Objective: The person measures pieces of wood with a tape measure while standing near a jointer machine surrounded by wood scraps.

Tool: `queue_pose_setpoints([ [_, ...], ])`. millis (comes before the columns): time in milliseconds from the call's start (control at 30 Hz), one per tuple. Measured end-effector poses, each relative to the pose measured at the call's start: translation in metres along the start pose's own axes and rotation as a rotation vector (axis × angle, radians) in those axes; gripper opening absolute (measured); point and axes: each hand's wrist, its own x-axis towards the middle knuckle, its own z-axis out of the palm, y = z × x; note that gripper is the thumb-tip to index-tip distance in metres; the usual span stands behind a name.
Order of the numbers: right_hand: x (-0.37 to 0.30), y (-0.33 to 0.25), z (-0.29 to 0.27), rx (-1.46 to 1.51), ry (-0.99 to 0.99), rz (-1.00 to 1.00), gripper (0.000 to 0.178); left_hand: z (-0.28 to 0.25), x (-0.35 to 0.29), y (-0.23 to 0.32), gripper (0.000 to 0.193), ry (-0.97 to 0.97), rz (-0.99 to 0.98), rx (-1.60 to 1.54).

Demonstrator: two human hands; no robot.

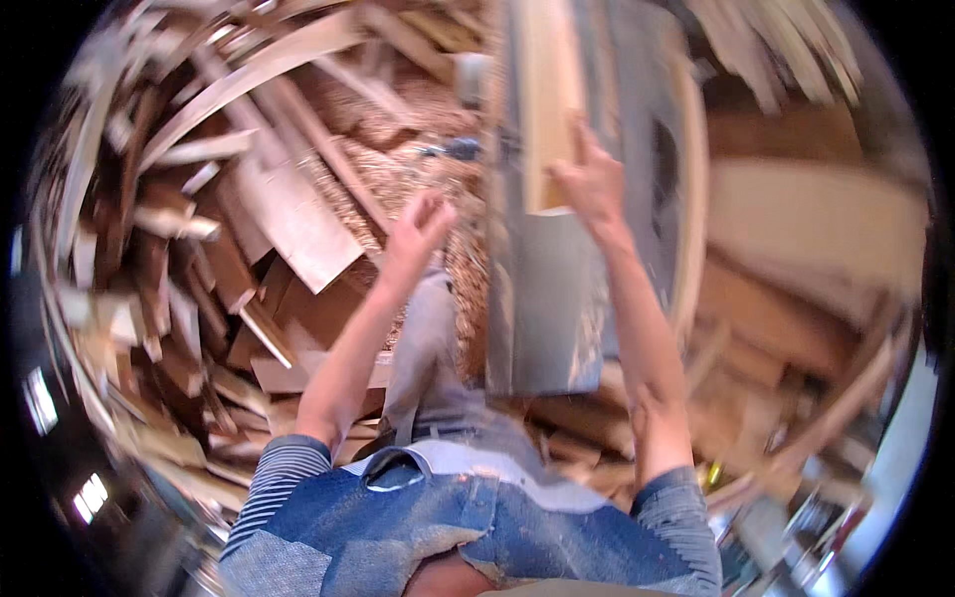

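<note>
A long pale wooden board (550, 99) lies lengthwise on the grey metal bed (542, 328) of what looks like a planing machine, its near end square. My right hand (594, 184) grips the board's right side close to that end, the thumb on top and a finger pointing forward along it. To the left of the bed, my left hand (422, 224) is raised in the air above wood shavings, touching nothing. Its fingers are loosely bent and a little apart, slightly smeared by motion. The board's far end runs out of the picture.
Scrap wood (199, 269) is heaped on the left, with shavings (398, 149) on the floor beside the machine. On the right, wide planks (806, 229) are piled next to a curved strip (686, 209) along the machine. My leg (423, 328) stands close to the bed.
</note>
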Motion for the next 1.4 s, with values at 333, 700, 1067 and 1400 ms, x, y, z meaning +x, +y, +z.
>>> queue_pose_setpoints([
  [333, -0.384, 0.039, -0.035, 0.058, 0.053, -0.030, 0.071, 0.149, -0.085, -0.042, 0.058, -0.343, -0.301, -0.393],
  [700, -0.647, 0.378, -0.244, -0.625, 0.995, 0.431, 0.033, 0.212, -0.322, -0.007, 0.087, -0.497, 0.084, -0.590],
  [1067, -0.621, 0.512, -0.298, -0.730, 0.266, 0.882, 0.034, 0.200, -0.333, 0.034, 0.096, -0.552, 0.176, -0.773],
  [1400, -0.652, 0.422, -0.251, -0.022, 0.720, 0.505, 0.049, 0.112, -0.396, 0.009, 0.092, -0.638, 0.137, -0.972],
])
